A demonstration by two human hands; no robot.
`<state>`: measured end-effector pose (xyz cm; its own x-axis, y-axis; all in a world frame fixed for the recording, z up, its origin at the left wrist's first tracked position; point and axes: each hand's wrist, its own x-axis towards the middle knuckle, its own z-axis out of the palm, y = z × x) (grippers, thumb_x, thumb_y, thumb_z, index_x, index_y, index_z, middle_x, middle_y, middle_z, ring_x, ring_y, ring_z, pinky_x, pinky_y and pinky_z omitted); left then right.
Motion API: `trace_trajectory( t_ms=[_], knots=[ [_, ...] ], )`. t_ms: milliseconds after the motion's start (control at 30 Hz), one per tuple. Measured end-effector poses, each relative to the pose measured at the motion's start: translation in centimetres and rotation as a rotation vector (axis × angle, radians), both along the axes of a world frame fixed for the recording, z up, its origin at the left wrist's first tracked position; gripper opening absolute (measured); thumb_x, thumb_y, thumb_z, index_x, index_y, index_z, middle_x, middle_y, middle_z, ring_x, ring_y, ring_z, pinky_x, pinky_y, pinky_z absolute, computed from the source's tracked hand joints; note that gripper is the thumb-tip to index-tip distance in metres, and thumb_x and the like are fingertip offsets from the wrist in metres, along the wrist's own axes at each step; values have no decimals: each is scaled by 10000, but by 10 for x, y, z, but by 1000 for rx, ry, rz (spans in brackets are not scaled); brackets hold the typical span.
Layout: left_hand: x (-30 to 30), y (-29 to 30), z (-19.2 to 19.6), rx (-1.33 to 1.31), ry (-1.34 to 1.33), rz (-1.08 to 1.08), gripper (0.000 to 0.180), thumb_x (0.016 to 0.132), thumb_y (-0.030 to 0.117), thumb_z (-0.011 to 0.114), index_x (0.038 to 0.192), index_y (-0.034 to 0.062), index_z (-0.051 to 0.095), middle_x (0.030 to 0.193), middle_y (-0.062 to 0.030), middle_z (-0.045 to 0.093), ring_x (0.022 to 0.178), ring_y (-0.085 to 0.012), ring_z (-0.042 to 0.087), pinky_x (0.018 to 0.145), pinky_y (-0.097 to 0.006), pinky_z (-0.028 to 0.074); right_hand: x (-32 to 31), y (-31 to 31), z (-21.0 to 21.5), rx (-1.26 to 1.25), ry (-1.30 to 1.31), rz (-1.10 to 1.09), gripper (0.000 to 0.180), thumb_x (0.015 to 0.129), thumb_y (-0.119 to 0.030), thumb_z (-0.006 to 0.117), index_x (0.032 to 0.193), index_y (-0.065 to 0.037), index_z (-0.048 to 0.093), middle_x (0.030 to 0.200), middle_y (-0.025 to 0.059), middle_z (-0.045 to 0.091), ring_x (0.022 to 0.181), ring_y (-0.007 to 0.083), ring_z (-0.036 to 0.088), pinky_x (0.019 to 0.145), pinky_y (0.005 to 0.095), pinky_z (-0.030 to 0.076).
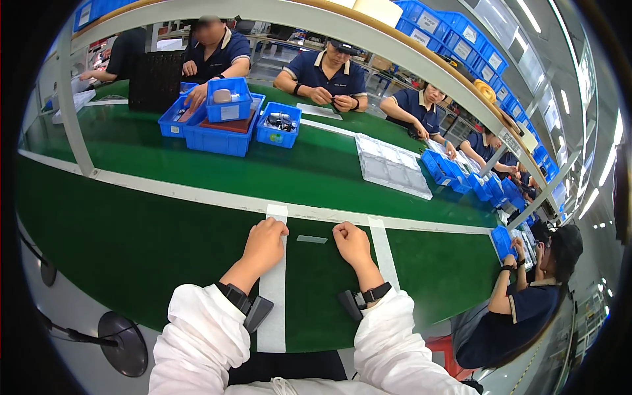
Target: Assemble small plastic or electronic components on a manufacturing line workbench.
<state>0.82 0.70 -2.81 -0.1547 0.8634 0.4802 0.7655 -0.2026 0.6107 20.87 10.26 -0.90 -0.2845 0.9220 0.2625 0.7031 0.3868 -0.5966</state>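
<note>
A small flat, pale see-through rectangular strip (pixel 311 239) lies on the green table top between my hands. To its left, my left hand (pixel 265 238) rests curled in a loose fist on a white tape line (pixel 273 309), apart from the strip. On the other side my right hand (pixel 352 242) is curled the same way, just left of a second white tape line (pixel 384 250). Nothing shows in either hand, though the fingertips are partly tucked under. Each wrist wears a black strap with a dark block.
Beyond a white rail (pixel 197 194) stand blue bins (pixel 217 138) and a clear segmented tray (pixel 392 164). Several people work across the table; another person (pixel 526 309) sits at the right. A shelf frame (pixel 76 105) rises at the left.
</note>
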Motion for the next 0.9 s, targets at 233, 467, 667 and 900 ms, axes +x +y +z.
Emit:
trace_trajectory(
  t_ms=[233,467,667,900],
  knots=[
    [-1,-1,2,-22,25,11,184,703,-44,477,812,58,586,836,-88,546,865,-278,525,753,-385,393,-3,-4,4,-21,12,-4,127,774,-188,572,820,-80,622,649,88,608,639,271,600,593,361,462],
    [-2,-3,4,8,40,-4,191,696,-49,484,818,59,583,844,-87,541,868,-281,522,753,-384,392,-3,-5,5,-22,9,0,132,777,-189,571,821,-75,620,657,89,611,643,271,601,597,362,462],
    [-2,-6,7,48,33,-10,189,706,-61,448,806,29,580,823,-123,546,832,-311,531,728,-403,425,-4,-5,6,3,8,27,129,777,-191,567,812,-77,617,663,94,613,648,275,602,598,365,463],
    [-3,-3,3,-35,31,-24,188,700,-48,486,823,50,588,860,-97,544,886,-292,523,765,-400,405,-4,-5,5,-11,11,6,125,775,-188,563,811,-82,619,670,95,614,654,285,599,598,371,461]
  ],
)
